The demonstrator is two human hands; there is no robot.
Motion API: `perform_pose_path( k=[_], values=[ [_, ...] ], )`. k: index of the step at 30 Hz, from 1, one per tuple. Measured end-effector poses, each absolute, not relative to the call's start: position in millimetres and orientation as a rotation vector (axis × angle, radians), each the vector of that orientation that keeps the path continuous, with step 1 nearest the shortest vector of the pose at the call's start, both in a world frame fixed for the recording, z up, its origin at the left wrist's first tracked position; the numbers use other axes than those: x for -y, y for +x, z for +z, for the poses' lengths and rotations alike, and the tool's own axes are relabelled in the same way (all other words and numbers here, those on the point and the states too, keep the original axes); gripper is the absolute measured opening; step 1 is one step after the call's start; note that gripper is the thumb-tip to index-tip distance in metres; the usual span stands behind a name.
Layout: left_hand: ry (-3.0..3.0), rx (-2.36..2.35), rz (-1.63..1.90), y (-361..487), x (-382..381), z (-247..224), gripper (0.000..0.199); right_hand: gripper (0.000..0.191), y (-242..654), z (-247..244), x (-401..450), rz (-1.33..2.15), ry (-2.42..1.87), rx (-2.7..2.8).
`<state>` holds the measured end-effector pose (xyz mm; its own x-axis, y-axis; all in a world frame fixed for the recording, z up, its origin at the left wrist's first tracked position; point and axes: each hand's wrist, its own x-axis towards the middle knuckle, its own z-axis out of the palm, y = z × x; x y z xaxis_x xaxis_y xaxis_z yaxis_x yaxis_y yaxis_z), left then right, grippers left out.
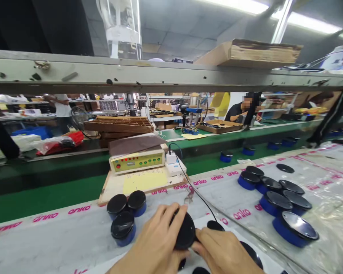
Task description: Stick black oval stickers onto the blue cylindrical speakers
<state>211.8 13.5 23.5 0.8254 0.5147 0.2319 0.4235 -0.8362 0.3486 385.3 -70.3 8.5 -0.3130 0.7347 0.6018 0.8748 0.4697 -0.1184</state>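
Note:
Low in the middle of the view, a round black disc-shaped part is held up on edge. The fingers of my left hand wrap over its top and left side. My right hand is closed at the disc's right edge, its fingertips pinched there; whether they hold something else is hidden. A black cable runs down behind my right hand to a small black round piece. Another black disc lies partly behind that hand. Three blue round units with black tops stand left of my left hand.
Several blue-and-black units stand on the right of the plastic-covered table. A control box sits behind on a board. More units ride a green conveyor. A metal shelf crosses above. A person sits beyond the conveyor.

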Motion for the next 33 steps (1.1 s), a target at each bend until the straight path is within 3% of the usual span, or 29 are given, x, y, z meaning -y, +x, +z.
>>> perform_pose_path(
  k=[5, 10, 15, 18, 24, 27, 30, 33],
  values=[
    [2.593, -0.781, 0.639, 227.2, -20.3, 18.8, 0.068, 0.029, 403.0, 8.0, 51.8, -0.311, -1.358, 2.167],
    [2.426, -1.155, 0.883, 207.0, -57.8, 30.7, 0.057, 0.029, 461.9, 27.9, 37.5, -0.373, -1.54, 1.97],
    [2.481, -1.002, 0.702, 209.2, -75.0, 31.6, 0.057, 0.038, 560.3, 28.7, 4.7, -1.133, -2.244, 1.556],
    [2.527, -1.101, 0.489, 218.0, -82.9, 19.0, 0.06, 0.041, 598.7, 10.6, -7.4, -1.29, -2.36, 1.521],
    [2.521, -1.219, 0.463, 203.1, -88.5, 21.3, 0.066, 0.039, 609.7, 1.6, -10.2, -1.024, -2.332, 1.54],
    [2.442, -1.044, 0.662, 195.6, -72.1, 37.1, 0.047, 0.037, 600.3, 15.4, -9.4, -0.801, -2.282, 1.527],
    [2.081, -0.802, 0.844, 197.5, -51.3, 48.6, 0.031, 0.036, 577.8, 33.5, -9.5, -0.654, -2.209, 1.547],
    [1.483, -0.679, 0.808, 208.0, -32.6, 53.7, 0.043, 0.031, 528.2, 54.6, -4.5, -0.381, -1.985, 1.707]
  ],
)
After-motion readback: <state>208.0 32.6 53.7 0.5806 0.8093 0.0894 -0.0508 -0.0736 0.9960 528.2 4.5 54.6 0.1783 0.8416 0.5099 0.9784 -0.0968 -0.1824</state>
